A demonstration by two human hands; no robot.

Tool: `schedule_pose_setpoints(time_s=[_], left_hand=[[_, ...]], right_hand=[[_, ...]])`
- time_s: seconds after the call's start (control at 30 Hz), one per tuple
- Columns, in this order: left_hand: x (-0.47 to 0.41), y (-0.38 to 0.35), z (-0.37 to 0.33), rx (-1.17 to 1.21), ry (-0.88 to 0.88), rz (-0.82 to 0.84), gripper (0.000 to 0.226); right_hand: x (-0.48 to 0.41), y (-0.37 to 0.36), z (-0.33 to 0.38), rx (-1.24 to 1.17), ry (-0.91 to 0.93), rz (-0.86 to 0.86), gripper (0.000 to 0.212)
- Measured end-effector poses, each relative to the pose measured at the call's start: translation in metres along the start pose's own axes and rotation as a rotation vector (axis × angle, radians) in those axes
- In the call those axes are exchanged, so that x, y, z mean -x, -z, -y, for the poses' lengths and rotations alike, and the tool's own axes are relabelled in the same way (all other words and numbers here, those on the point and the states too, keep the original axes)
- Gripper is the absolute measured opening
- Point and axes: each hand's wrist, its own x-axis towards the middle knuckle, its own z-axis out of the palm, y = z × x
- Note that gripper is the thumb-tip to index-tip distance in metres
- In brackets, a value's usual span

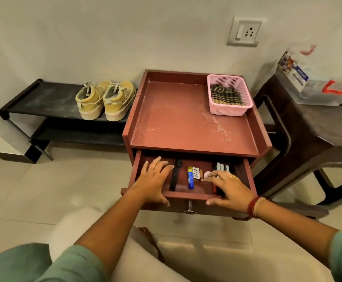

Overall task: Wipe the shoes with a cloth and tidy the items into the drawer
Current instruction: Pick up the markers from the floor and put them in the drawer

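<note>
Between the two hands, inside the pulled-out drawer, lay a black strap, a blue glue stick and some small white tubes. The left hand was spread flat over the drawer's left part, fingers nearly straight, thumb over the front edge, holding nothing. The right hand reached over the right part, fingers loosely extended toward a small pink round thing, thumb against the front panel, nothing gripped. Just beyond its fingertips stood a row of markers. Below both thumbs was the metal knob. Well beyond the right hand, on the red table top, the striped cloth sat in a pink basket. Far beyond the left hand, the tan shoes stood side by side on a black rack.
</note>
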Motion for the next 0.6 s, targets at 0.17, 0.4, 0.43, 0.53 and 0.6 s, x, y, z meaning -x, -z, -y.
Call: schedule_pose_setpoints(time_s=[0.17,0.4,0.43,0.53,0.6], left_hand=[[0.000,0.000,-0.002,-0.165,-0.003,-0.137,0.123],[-0.017,0.008,0.000,-0.273,0.068,-0.272,0.126],[-0.022,0.008,0.003,-0.277,0.082,-0.287,0.127],[-0.044,0.008,0.008,-0.271,0.109,-0.329,0.130],[-0.057,0.011,0.008,-0.247,0.127,-0.346,0.128]], right_hand=[[0.002,-0.001,0.005,0.156,0.069,-0.122,0.072],[-0.017,0.004,0.002,0.275,0.020,-0.282,0.073],[-0.023,0.006,0.000,0.272,0.001,-0.284,0.074],[-0.042,0.011,-0.009,0.270,-0.060,-0.281,0.076],[-0.055,0.014,-0.014,0.263,-0.105,-0.293,0.074]])
